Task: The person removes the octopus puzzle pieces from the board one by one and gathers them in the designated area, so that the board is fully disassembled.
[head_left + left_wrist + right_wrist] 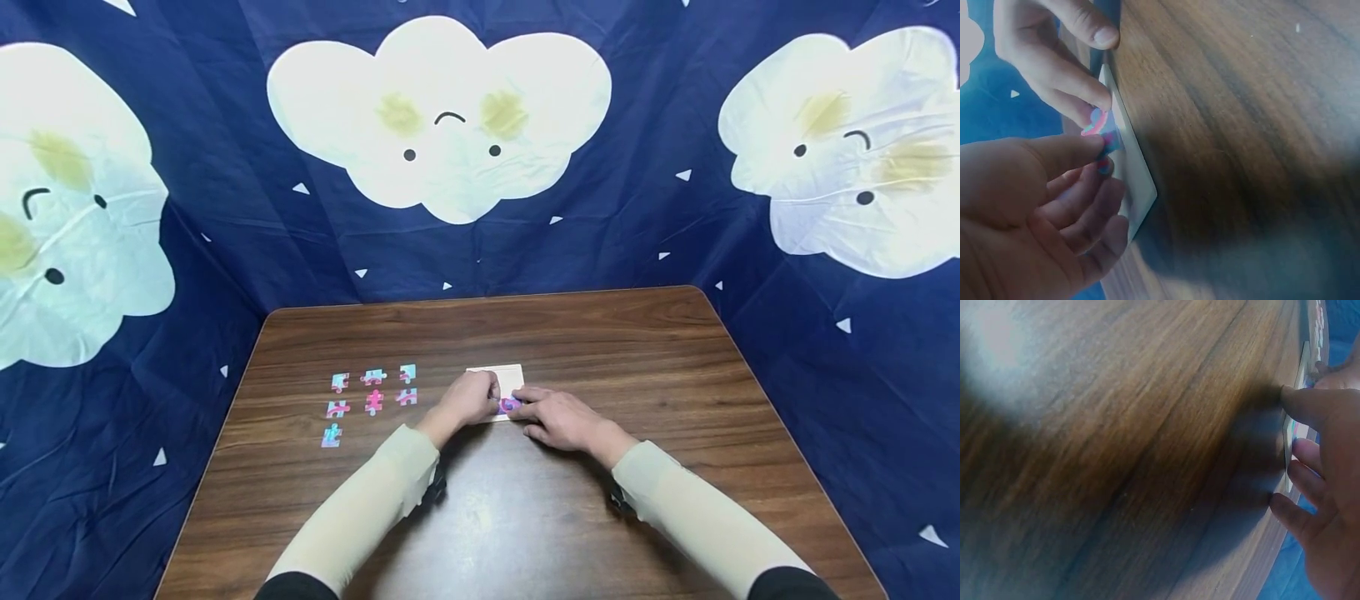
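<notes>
A small pale puzzle tray [504, 377] lies on the table between the two hands. Purple and pink jigsaw pieces [510, 405] sit at its near right part. My left hand [467, 402] is over the tray's left side; in the left wrist view its thumb and finger pinch a blue and pink puzzle piece [1110, 145]. From the right, my right hand [564, 418] reaches in with extended fingers, its fingertips on the pieces and the tray's right edge. Its thumb [1297, 403] rests by the near edge in the right wrist view. The hands partly cover the tray.
To the left, several loose jigsaw pieces [374, 402] in blue and pink lie spaced out in rows, with one piece [332, 436] nearest the front. The brown wooden table [600, 333] ends at a dark blue curtain [480, 258] with clouds.
</notes>
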`<action>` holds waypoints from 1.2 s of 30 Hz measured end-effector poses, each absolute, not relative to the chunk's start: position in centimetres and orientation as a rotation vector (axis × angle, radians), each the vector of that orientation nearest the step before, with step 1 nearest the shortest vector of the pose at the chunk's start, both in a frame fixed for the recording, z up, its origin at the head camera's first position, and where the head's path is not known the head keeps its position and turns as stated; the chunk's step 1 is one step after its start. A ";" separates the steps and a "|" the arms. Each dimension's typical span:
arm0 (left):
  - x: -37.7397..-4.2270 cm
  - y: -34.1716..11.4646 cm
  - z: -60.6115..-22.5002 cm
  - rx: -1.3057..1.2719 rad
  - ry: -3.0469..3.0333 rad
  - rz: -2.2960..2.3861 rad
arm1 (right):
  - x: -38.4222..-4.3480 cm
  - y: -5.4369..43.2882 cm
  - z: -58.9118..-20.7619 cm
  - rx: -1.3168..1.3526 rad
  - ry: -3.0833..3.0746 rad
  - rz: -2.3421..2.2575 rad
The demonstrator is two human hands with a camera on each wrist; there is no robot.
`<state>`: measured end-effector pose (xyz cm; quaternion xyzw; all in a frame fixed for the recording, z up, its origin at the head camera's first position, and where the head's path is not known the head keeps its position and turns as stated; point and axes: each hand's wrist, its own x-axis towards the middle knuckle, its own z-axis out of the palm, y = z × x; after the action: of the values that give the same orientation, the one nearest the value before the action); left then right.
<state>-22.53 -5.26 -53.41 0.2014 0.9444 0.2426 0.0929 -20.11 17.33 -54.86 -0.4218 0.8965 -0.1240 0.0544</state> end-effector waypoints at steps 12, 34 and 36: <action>-22.5 -6.9 -53.3 0.438 2.648 1.210 | -20.0 17.3 -54.8 -1.262 2.727 -0.379; -21.3 -9.4 -52.7 0.365 2.577 1.425 | -20.1 17.3 -55.1 -1.251 2.731 -0.380; -21.1 -9.9 -52.7 0.345 2.552 1.467 | -20.1 17.3 -55.1 -1.250 2.729 -0.385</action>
<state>-21.11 -9.86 -52.71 0.1160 0.8577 0.4929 0.0889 -20.05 17.32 -55.06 -0.4124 0.9003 -0.1270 0.0574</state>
